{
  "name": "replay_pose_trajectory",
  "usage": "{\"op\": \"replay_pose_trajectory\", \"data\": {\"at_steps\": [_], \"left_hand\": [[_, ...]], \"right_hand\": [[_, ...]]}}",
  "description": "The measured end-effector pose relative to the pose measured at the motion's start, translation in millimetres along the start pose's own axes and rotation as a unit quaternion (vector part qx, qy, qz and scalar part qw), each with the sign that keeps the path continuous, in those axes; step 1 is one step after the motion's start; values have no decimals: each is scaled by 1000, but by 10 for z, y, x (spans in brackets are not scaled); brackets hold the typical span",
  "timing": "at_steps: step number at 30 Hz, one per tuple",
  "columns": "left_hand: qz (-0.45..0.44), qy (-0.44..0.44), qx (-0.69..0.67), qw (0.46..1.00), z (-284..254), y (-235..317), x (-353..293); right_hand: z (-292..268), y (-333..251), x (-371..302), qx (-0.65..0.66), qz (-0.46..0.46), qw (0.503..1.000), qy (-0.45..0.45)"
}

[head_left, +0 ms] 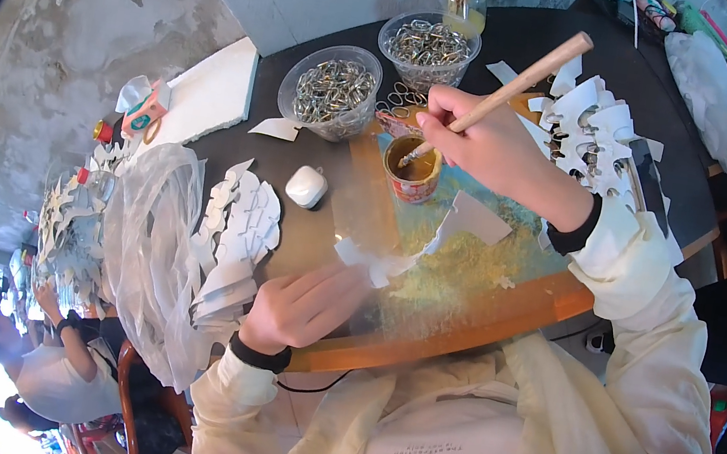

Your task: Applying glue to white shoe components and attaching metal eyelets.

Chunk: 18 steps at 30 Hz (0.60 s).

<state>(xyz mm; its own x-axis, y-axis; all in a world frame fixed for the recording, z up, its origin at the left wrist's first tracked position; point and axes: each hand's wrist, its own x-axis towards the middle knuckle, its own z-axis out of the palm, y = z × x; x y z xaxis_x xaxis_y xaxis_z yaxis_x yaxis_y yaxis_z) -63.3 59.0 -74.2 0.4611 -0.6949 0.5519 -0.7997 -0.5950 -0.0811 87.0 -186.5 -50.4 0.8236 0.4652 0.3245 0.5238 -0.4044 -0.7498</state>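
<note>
My right hand (481, 141) is closed round the pale wooden handle of a paintbrush (527, 78). The brush slants down, its tip inside a small tub (411, 187) of amber-brown liquid. Low over the near table edge, my left hand (307, 305) is smeared by motion, its fingers pressed together at one end of a thin white cut-out piece (477, 219). That piece is blurred near the fingers and sharper at its far end. Under it, the work surface (469, 276) is crusted with yellow-green and blue residue.
Two clear tubs of metal rings (331, 95) (429, 49) stand at the back. A white rounded case (306, 187), stacked white cut-outs (241, 228) and a plastic bag (154, 243) lie left. More cut-outs (590, 129) lie right. Other people sit at both sides.
</note>
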Motion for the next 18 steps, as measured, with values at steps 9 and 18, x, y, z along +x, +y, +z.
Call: {"op": "replay_pose_trajectory", "data": {"at_steps": [9, 18], "left_hand": [[10, -9, 12, 1000, 16, 1, 41], [21, 0, 34, 999, -47, 19, 51]], "right_hand": [[26, 89, 61, 41, 14, 999, -26], [-335, 247, 9, 220, 136, 963, 77]]}}
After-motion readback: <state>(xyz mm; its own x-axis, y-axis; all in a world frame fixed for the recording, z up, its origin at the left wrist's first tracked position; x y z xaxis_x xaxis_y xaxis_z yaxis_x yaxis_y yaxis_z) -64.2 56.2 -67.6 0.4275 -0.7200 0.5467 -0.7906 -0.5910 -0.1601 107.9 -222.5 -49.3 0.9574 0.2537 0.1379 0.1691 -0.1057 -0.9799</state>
